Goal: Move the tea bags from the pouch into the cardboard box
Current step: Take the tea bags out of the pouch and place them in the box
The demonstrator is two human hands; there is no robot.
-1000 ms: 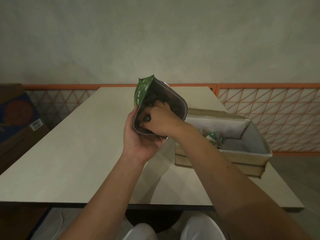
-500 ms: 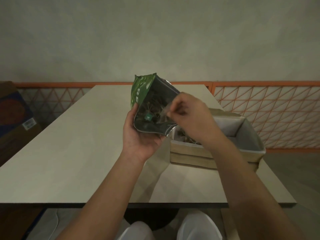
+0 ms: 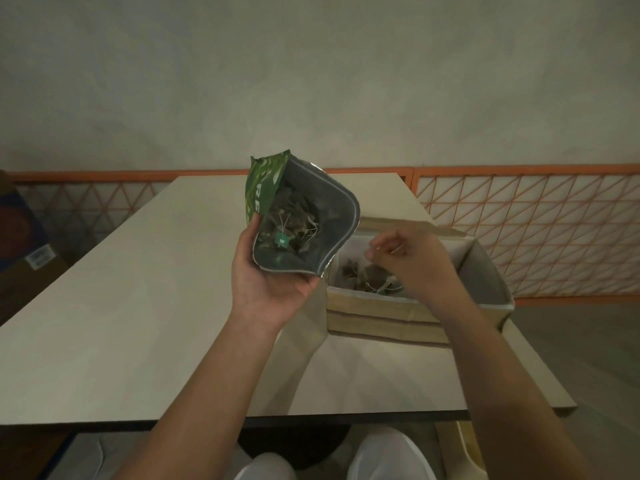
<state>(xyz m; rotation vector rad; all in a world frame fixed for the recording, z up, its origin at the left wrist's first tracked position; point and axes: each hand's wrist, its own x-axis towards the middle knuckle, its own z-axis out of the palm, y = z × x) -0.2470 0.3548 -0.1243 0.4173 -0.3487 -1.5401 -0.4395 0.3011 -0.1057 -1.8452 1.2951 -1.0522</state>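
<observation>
My left hand [image 3: 273,289] grips a green pouch [image 3: 265,188] from below and tilts its open mouth towards me. Several tea bags [image 3: 294,223] with white strings and a green tag lie inside against the grey lining. To its right, on the table, stands the open cardboard box [image 3: 381,313] with a white lining. Several tea bags [image 3: 360,277] lie in its near left corner. My right hand [image 3: 415,268] hovers over that corner with curled fingers and pinches what looks like the thin string of a tea bag. The hand hides the bag itself.
The pale table [image 3: 138,306] extends left and far beyond the pouch. An orange lattice railing [image 3: 519,230] runs behind and to the right. A printed carton [image 3: 20,237] sits on the floor at the far left. My knees show below the table's near edge.
My right hand came out of the pouch and moved right and down over the box. My left hand kept the pouch in about the same place.
</observation>
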